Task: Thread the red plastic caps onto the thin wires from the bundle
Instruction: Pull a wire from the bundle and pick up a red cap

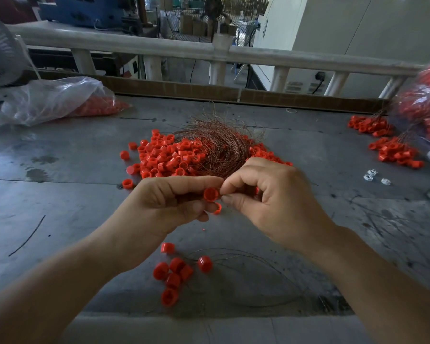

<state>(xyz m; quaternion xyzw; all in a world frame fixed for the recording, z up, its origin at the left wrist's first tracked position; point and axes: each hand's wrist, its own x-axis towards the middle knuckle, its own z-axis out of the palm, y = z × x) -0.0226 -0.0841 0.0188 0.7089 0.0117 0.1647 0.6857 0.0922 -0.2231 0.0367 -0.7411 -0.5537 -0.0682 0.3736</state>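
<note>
Red, smooth and round, a plastic cap (211, 194) is pinched in the left hand's (169, 197) grip above the scuffed grey metal table (60, 194), and the right hand's (271, 194) grip is pressed together at its rim. Just beyond, a curved bundle (216, 147) of thin coppery wires lies over a pile (166, 155) of loose caps. A crinkled clear bag (52, 100) at far left and a second bag (425, 103) at far right hold more caps.

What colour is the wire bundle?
Coppery reddish-brown; the head view shows the bundle best.
</note>
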